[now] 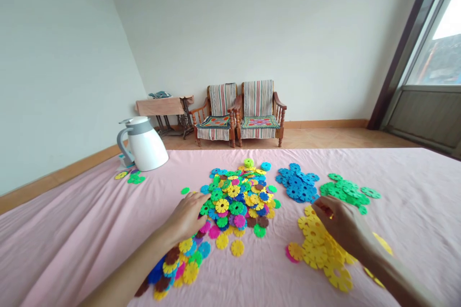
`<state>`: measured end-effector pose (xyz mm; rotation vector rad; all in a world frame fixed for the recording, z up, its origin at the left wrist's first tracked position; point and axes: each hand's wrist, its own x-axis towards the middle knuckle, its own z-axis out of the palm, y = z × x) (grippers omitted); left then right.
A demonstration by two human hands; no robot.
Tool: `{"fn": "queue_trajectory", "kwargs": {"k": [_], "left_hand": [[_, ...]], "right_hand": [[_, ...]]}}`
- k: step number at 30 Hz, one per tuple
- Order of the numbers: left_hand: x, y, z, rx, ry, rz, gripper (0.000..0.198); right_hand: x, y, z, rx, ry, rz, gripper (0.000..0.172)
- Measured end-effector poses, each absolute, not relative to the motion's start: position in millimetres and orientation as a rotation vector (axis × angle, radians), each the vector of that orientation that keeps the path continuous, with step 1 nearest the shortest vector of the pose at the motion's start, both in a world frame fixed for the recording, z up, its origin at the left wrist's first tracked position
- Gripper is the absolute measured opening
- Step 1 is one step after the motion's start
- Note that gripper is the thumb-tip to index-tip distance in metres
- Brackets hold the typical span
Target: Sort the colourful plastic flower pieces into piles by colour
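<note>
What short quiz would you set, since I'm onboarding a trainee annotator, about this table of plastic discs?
1. True or false: the right hand is lifted clear of every disc.
2. What stands far left on the table? A) white jug B) glass bowl C) cardboard box
3. Fill in: the left hand touches the ___ pile.
Key: 1 false, it rests on the yellow pile; 2 A; 3 mixed-colour, the mixed-colour pile.

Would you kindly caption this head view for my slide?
Left hand on mixed plastic flower discs, right hand over yellow disc pile, on pink cloth.
</note>
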<state>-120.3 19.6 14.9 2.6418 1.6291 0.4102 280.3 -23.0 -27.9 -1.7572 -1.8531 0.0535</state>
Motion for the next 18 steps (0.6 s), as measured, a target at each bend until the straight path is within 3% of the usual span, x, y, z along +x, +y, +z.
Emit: {"fn": "queue_trajectory", "kwargs": {"k": [6, 12, 18], "left_hand": [[-105.4, 40.1, 20.2, 2.655, 1.7, 0.206, 0.057], [-91.9, 53.3, 28.3, 2.546, 1.635, 0.466, 0.031], [-79.9, 45.6, 40.6, 2.306, 1.276, 0.637, 0.032]], "right_hand": [[279.8, -23.2, -27.0, -1.744, -1.84, 0.034, 0.025], [281.8, -19.8, -35.3, -1.712, -1.842, 0.042, 0.025], [282.5, -19.8, -37.7, -1.705, -1.855, 0.071, 0.023]]}}
